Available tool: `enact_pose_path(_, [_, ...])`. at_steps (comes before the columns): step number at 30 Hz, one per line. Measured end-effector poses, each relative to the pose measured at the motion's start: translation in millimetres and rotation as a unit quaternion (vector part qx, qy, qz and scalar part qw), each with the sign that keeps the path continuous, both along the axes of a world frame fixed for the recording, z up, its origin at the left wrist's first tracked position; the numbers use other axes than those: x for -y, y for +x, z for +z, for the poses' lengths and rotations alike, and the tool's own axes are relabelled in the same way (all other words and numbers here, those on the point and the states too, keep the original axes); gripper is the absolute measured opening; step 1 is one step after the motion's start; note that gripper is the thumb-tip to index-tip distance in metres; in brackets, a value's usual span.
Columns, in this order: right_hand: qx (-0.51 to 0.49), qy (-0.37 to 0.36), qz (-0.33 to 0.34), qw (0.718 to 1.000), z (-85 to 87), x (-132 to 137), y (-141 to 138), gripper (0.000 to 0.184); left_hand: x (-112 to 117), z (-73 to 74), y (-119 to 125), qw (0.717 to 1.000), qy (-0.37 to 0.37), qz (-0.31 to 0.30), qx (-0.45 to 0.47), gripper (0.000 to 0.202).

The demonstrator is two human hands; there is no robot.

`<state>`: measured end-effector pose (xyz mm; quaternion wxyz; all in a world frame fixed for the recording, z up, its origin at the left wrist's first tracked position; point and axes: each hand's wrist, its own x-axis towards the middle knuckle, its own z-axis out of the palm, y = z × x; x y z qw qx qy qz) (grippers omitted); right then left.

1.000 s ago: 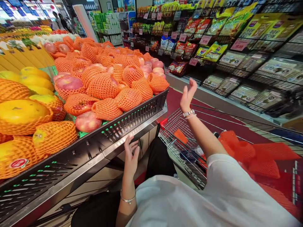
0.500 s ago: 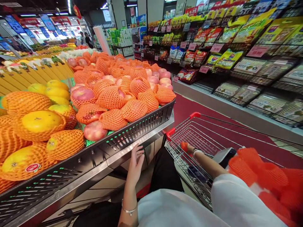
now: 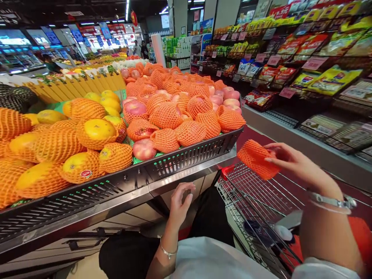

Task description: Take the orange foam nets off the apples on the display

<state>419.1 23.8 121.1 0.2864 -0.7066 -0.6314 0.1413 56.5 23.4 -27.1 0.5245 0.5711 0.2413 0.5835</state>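
My right hand (image 3: 293,164) is raised over the wire shopping cart (image 3: 255,201) and pinches an empty orange foam net sleeve (image 3: 255,159), just right of the fruit bin's corner. My left hand (image 3: 180,205) hangs below the steel edge of the fruit display bin (image 3: 174,170), fingers loosely curled and apart, holding nothing. In the bin lie pink apples (image 3: 143,149), many wrapped in orange foam nets (image 3: 165,116), and yellow-orange fruit in nets (image 3: 95,133) to the left.
Shelves of packaged snacks (image 3: 314,77) with price tags run along the right side of a red-floored aisle. More produce stands (image 3: 87,79) and distant people are at the back. An orange bag lies in the cart at lower right.
My right hand went down into the cart and came back up holding an orange foam net. The view swung left and upward. My left hand stayed under the bin edge.
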Motion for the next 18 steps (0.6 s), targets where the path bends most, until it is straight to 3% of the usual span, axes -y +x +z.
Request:
enact_pose_path(2, [0.029,0.019,0.123,0.992,7.6,10,-45,0.037,3,5.2,3,0.999,0.021,-0.016,0.023,0.033])
enact_pose_path(5, [0.056,-0.016,0.327,0.943,0.8,14,-112,0.03,8,9.1,11,0.998,0.025,-0.054,0.001,0.051])
enact_pose_path(8, [0.063,-0.024,0.461,0.885,-15.1,9,-149,0.025,10,2.6,18,0.998,-0.001,0.004,-0.06,0.046])
enact_pose_path(10, [0.044,-0.024,0.493,0.869,-24.3,6,-155,0.021,7,-5.4,20,0.993,-0.018,0.095,-0.072,0.042])
enact_pose_path(12, [0.021,-0.022,0.491,0.871,-30.3,5,-152,0.019,4,-11.8,19,0.986,-0.035,0.145,-0.073,0.044])
enact_pose_path(16, [0.007,-0.008,0.483,0.875,-37.3,6,-148,0.018,-2,-12.2,14,0.985,-0.103,0.101,-0.096,0.034])
enact_pose_path(18, [0.009,0.028,0.447,0.894,-42.7,4,-149,0.019,-4,-9.1,11,0.984,-0.137,0.074,-0.09,0.023])
